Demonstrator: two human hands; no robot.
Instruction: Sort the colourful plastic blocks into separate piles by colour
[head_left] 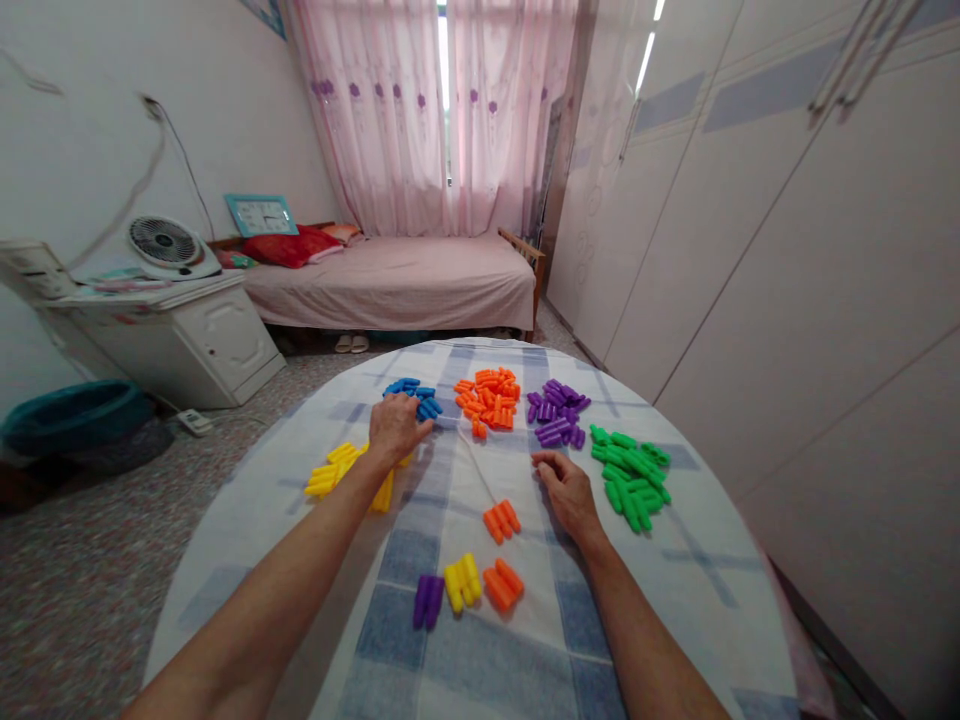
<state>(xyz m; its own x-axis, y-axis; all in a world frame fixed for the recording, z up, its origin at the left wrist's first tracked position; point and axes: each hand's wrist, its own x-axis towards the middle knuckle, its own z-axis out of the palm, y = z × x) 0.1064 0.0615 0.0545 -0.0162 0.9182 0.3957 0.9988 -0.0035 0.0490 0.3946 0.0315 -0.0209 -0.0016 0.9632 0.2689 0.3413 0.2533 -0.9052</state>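
My left hand (399,430) reaches over a pile of blue bullet-shaped plastic pieces (427,402) at the table's far left. Its thumb stands apart from the other fingers; the fingertips are partly hidden, and no piece shows in the grip. Behind my left wrist lies a yellow pile (328,475), partly covered by the forearm. My right hand (568,492) rests half curled on the cloth with nothing visible in it, between the purple pile (556,412) and the green pile (631,478). Left of it sits a small orange group (502,521), with a thin pale line leading away toward the far side.
An orange pile (489,398) lies at the far middle. Nearer me sit a purple pair (428,601), a yellow group (463,583) and an orange group (503,585). A checked cloth (517,660) covers the round table. Wardrobes (810,300) line the right; a bed (420,280) stands beyond.
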